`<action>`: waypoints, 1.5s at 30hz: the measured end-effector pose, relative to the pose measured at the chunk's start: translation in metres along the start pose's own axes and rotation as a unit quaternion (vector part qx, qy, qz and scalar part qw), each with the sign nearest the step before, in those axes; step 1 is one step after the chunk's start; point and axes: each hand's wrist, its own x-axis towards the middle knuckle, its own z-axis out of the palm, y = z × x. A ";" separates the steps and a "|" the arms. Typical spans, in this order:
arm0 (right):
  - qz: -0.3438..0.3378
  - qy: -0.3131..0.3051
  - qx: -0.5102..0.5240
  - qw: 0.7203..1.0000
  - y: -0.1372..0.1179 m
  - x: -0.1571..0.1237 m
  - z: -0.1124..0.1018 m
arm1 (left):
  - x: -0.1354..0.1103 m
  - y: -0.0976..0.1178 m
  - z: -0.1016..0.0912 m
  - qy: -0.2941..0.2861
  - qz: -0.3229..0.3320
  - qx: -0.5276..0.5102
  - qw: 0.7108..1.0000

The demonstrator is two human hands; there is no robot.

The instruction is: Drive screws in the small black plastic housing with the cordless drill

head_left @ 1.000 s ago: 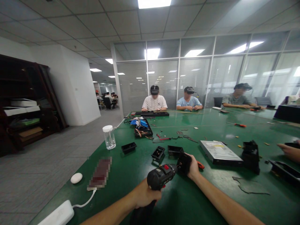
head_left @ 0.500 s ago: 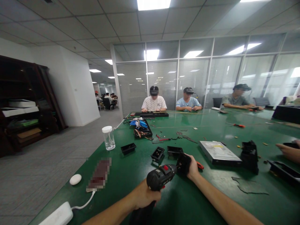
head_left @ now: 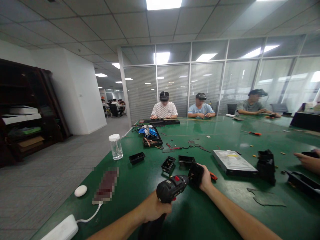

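My left hand (head_left: 153, 209) is wrapped round the grip of a black cordless drill (head_left: 171, 189) with a red switch, its nose pointing away at a small black part (head_left: 196, 174). My right hand (head_left: 207, 179) is closed on that black part and holds it upright on the green table (head_left: 205, 213) against the drill's tip. Two more small black housings (head_left: 168, 164) (head_left: 186, 161) lie just beyond, and red-handled pliers (head_left: 213, 176) peek out behind my right hand.
A disc drive (head_left: 234, 162), a black block (head_left: 267, 165), a clear jar (head_left: 116, 147), a black tray (head_left: 137, 157), a white charger (head_left: 60, 230) and a white puck (head_left: 80, 190) lie around. Another person's hand (head_left: 307, 161) rests at right. Three people sit at the far side.
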 end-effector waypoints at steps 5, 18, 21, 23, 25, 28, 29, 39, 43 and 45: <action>-0.005 -0.001 -0.009 1.000 0.000 0.000 0.000 | 0.000 -0.002 0.000 -0.001 -0.002 -0.003 1.000; -0.017 -0.005 -0.016 1.000 0.001 0.000 0.000 | 0.001 -0.006 -0.001 -0.001 0.001 0.009 1.000; -0.019 -0.005 -0.018 1.000 0.001 0.002 -0.002 | 0.001 -0.005 -0.001 -0.003 -0.010 0.009 1.000; -0.019 -0.006 -0.018 1.000 0.002 0.003 -0.002 | 0.001 -0.003 -0.001 -0.004 -0.008 0.008 1.000; -0.019 -0.005 -0.019 1.000 0.001 0.002 -0.002 | 0.000 -0.002 -0.001 -0.004 -0.002 0.012 1.000; -0.023 -0.003 -0.020 1.000 0.001 -0.001 0.001 | -0.001 -0.001 0.000 -0.005 0.003 0.010 1.000; -0.025 -0.004 -0.020 0.999 0.001 -0.002 0.002 | -0.001 -0.001 0.000 -0.005 0.004 0.005 1.000; -0.014 -0.008 -0.004 1.000 0.000 -0.003 0.002 | 0.001 -0.004 -0.002 -0.014 0.002 -0.001 1.000; -0.019 -0.009 0.000 1.000 0.001 -0.002 0.001 | 0.002 -0.006 -0.002 -0.010 0.003 0.000 1.000; -0.018 -0.010 -0.001 1.000 0.001 -0.001 0.001 | 0.002 -0.006 -0.002 -0.008 0.004 0.002 1.000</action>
